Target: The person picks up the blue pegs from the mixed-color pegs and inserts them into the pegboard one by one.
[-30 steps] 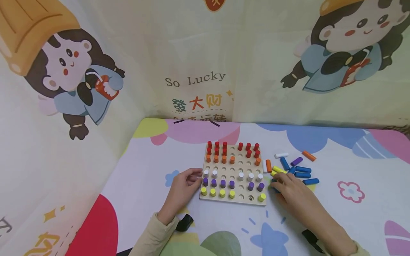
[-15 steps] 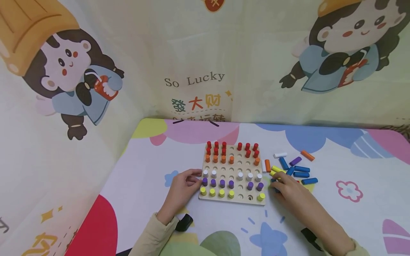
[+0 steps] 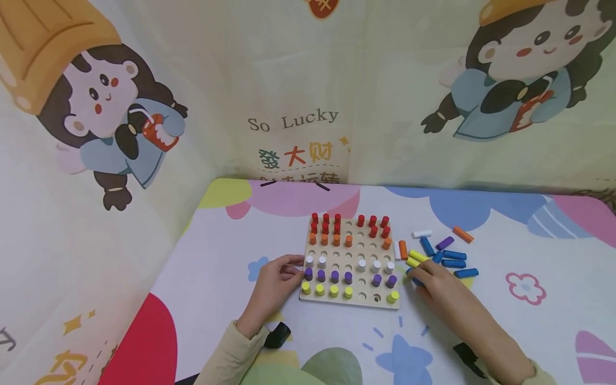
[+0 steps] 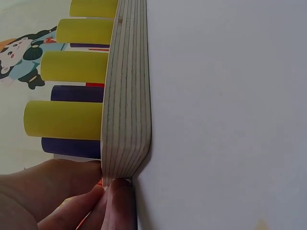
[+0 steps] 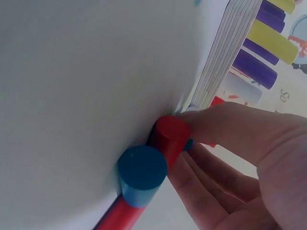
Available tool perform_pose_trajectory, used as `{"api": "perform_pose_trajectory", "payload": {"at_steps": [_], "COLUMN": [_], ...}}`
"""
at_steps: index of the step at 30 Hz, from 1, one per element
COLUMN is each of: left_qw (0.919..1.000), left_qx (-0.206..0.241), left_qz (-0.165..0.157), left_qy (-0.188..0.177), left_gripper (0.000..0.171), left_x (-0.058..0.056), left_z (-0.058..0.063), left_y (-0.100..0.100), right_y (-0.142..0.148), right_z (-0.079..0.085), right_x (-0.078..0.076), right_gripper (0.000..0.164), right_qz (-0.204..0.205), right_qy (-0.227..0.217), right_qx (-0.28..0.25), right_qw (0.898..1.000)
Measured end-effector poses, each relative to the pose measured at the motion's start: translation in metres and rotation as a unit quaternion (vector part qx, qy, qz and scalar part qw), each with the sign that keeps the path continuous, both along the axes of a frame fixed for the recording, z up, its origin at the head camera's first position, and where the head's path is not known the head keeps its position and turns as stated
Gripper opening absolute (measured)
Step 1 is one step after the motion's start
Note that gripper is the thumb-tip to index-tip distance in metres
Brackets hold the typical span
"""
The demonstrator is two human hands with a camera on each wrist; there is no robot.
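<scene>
A wooden pegboard [image 3: 355, 305] stands mid-table with rows of red, orange, white, purple and yellow pegs upright in its holes. My left hand [image 3: 278, 286] grips its left edge; in the left wrist view the thumb [image 4: 57, 179] and fingertips meet at the board's corner. Right of the board, my right hand [image 3: 440, 283] is down among the loose pegs, with a blue peg [image 3: 417, 280] pinched at its fingertips. In the right wrist view, a red peg [image 5: 171, 132] and another blue peg [image 5: 143, 170] lie right beside the thumb and fingers, and the pinched peg is mostly hidden.
Loose pegs lie right of the board: several blue ones [image 3: 454, 263], yellow ones [image 3: 418, 255], a purple one [image 3: 445, 243], orange ones [image 3: 463, 234] and white ones [image 3: 422, 233]. A printed curtain [image 3: 394, 133] hangs behind the patterned tabletop [image 3: 231, 240].
The fingers of my right hand have drawn in slightly over the blue peg. My left hand and the board stay in place.
</scene>
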State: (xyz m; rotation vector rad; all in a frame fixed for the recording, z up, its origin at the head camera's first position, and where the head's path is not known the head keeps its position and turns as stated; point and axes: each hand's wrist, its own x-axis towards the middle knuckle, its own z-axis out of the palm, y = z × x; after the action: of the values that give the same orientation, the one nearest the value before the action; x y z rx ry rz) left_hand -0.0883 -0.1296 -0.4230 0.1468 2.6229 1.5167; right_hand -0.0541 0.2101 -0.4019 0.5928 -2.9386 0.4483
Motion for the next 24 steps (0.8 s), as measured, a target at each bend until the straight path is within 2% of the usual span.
{"api": "perform_pose_trajectory", "payload": {"at_steps": [6, 14, 24], "left_qw": [1.0000, 0.9999, 0.9997], "left_qx": [-0.003, -0.007, -0.014], "left_qz": [-0.003, 0.001, 0.003], "left_qy": [-0.009, -0.010, -0.020], "left_gripper": [0.030, 0.030, 0.031], "left_x": [-0.001, -0.002, 0.000], "left_z": [0.001, -0.001, 0.001], "left_y": [0.000, -0.001, -0.001], "right_y": [0.000, 0.000, 0.000], "right_z": [0.003, 0.007, 0.014], "right_x": [-0.001, -0.003, -0.002], "right_gripper": [0.034, 0.030, 0.023], "right_qz": [-0.029, -0.025, -0.047], "right_qy": [-0.033, -0.015, -0.008], "right_qx": [0.011, 0.006, -0.014], "right_qw": [0.999, 1.000, 0.999]}}
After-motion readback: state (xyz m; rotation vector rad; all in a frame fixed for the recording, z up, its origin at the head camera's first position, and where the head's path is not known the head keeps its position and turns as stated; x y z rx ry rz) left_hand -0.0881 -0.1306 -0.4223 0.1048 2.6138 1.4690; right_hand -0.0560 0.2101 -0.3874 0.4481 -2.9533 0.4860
